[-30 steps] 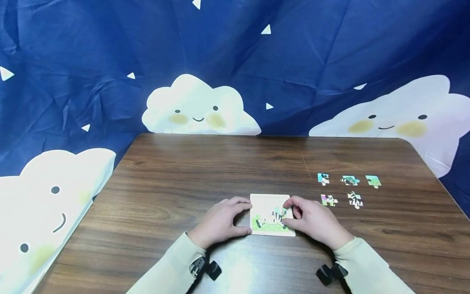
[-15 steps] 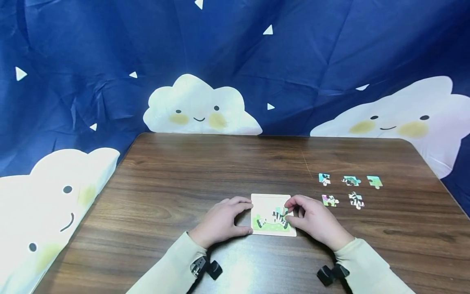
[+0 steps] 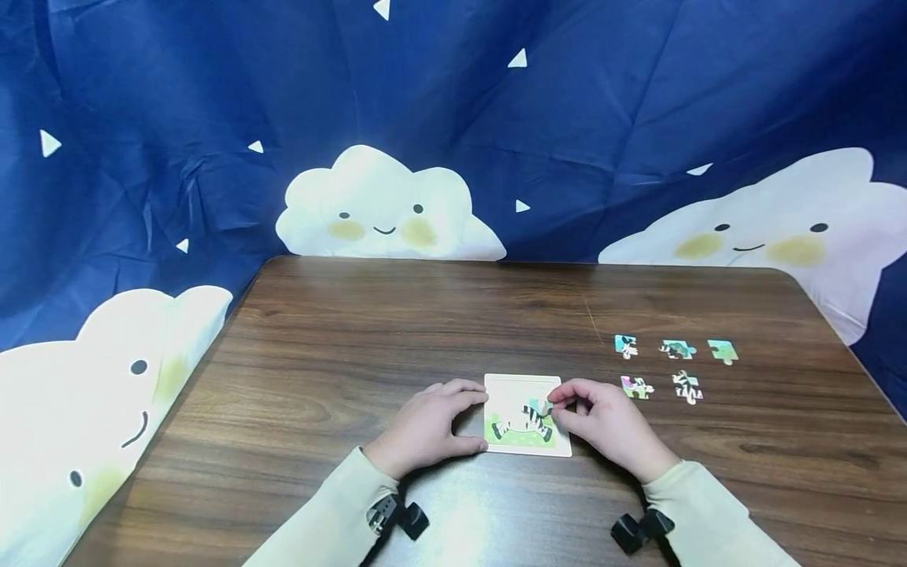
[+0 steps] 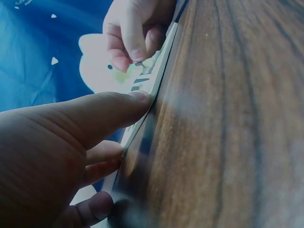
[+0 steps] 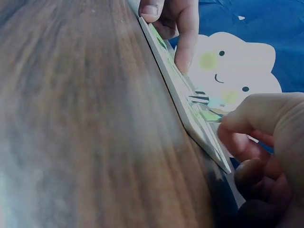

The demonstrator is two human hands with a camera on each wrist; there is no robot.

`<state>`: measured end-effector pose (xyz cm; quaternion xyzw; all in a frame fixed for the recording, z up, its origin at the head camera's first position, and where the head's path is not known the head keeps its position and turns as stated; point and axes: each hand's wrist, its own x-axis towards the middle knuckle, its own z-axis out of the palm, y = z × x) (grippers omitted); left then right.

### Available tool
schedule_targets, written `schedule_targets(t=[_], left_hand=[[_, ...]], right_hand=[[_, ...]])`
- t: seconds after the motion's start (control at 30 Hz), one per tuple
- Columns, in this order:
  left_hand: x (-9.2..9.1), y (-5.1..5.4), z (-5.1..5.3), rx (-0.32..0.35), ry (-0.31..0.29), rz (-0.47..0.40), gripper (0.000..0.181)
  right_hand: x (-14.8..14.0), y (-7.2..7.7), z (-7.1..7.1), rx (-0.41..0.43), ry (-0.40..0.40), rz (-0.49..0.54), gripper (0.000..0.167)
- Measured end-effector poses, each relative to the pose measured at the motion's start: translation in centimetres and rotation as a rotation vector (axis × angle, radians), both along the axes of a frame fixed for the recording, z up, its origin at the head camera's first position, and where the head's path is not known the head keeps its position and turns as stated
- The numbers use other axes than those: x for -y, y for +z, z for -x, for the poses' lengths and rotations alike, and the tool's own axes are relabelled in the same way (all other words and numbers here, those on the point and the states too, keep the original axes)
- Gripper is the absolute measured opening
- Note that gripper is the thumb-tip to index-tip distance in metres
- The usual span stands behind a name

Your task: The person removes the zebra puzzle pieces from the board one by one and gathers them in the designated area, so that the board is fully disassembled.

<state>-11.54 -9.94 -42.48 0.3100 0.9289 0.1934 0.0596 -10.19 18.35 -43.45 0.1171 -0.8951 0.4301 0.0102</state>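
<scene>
A square puzzle board with a pale rim and a green and zebra picture lies on the table in the head view. The left hand rests at its left edge, thumb at the lower corner, fingers higher up; in the left wrist view the thumb of the left hand presses the rim. Over the board's right part, the right hand pinches a zebra-striped puzzle piece between thumb and forefinger. That piece looks tilted in the right wrist view, beside the right hand; its exact contact with the board cannot be told.
Right of the board and farther back, several loose pieces lie in two rows: a blue one, a blue-green one, a green one, a pink and green one and a striped one. Behind the table hangs a blue cloth.
The pinched piece has shifted and turned slightly over the board, with small movements of the right thumb and forefinger. The left hand keeps its place at the board's edge. The head view has shifted a little.
</scene>
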Motion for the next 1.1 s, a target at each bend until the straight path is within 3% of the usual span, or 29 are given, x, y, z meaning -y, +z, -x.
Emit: schedule_targets(t=[0.53, 0.87, 1.1], left_hand=[[0.1, -0.2, 0.1, -0.019, -0.001, 0.006, 0.068], [-0.2, -0.4, 0.1, -0.024, -0.008, -0.004, 0.068], [0.1, -0.6, 0.0, -0.023, -0.005, -0.003, 0.068]], right_hand=[[-1.4, 0.1, 0.0, 0.034, -0.022, 0.161, 0.012], [-4.2, -0.1, -0.3, 0.002, -0.056, 0.201, 0.010], [-7.0, -0.9, -0.5, -0.025, -0.136, 0.202, 0.013]])
